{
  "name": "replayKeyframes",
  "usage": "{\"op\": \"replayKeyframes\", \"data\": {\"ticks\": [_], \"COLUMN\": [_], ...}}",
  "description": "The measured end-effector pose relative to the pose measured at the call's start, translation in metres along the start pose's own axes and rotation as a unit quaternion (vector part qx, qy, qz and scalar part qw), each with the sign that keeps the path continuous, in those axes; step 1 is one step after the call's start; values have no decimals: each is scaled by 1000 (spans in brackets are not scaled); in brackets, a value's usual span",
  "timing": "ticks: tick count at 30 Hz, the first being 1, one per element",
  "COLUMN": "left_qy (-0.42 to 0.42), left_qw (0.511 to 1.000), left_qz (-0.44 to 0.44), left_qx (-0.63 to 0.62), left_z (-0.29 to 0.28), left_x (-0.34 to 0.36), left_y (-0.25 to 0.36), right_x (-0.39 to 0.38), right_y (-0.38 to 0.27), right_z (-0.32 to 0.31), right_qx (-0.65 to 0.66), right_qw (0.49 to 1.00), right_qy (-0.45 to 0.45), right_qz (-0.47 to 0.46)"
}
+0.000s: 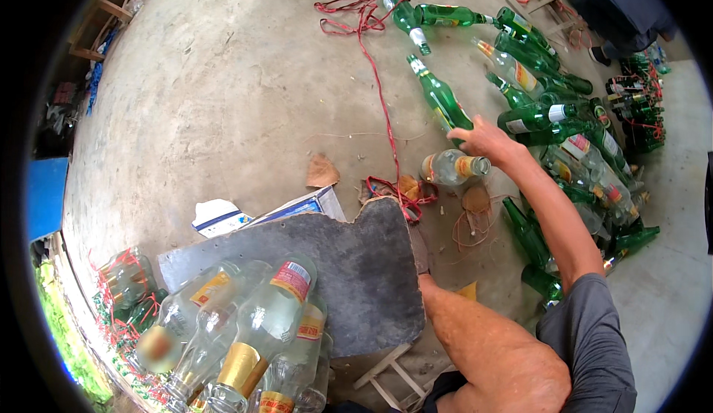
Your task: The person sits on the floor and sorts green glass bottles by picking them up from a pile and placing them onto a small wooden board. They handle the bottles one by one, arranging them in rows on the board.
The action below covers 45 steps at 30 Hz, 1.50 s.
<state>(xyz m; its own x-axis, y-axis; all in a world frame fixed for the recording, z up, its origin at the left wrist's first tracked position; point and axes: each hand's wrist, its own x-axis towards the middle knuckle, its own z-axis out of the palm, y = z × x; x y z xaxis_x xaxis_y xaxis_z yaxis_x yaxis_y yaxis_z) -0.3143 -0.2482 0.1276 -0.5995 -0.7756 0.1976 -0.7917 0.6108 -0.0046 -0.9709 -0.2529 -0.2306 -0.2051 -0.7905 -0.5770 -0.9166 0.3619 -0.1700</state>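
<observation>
Head view: beyond the ragged edge of the tabletop [364,272], a green bottle [443,99] is gripped by the right hand [487,142] beside open floor [245,86], the left hand being out of view.

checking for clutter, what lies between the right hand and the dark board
The head view shows a clear bottle by the right hand, then tangled red cord beside the dark board.

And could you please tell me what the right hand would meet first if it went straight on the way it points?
The right hand would first meet the green bottle at its fingertips; whether that bottle touches the floor is unclear.
</observation>
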Motion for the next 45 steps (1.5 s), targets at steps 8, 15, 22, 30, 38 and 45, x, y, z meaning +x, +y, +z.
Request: {"op": "replayKeyframes", "data": {"ticks": [8, 15, 22, 30, 38, 45], "left_qy": [-34, -60, -65, -54, -42, -42], "left_qw": [999, 997, 997, 998, 999, 999], "left_qz": [-21, -33, -4, 29, 5, -9], "left_qx": [5, 22, 28, 33, 16, 9], "left_z": [-6, -13, -4, -4, -7, -6], "left_x": [2, 5, 15, 9, 7, 8], "left_y": [2, 8, 3, 6, 1, 0], "right_x": [-49, -15, 38, 11, -17, -10], "right_y": [22, -16, -19, -8, 15, 42], "right_z": [25, -11, -10, -23, -52, -56], "right_qx": [-6, 44, 111, 154, 187, 194], "right_qw": [989, 980, 977, 940, 852, 805], "right_qy": [-137, 161, 133, 241, 473, 538], "right_qz": [50, 104, 124, 185, 122, 159]}}
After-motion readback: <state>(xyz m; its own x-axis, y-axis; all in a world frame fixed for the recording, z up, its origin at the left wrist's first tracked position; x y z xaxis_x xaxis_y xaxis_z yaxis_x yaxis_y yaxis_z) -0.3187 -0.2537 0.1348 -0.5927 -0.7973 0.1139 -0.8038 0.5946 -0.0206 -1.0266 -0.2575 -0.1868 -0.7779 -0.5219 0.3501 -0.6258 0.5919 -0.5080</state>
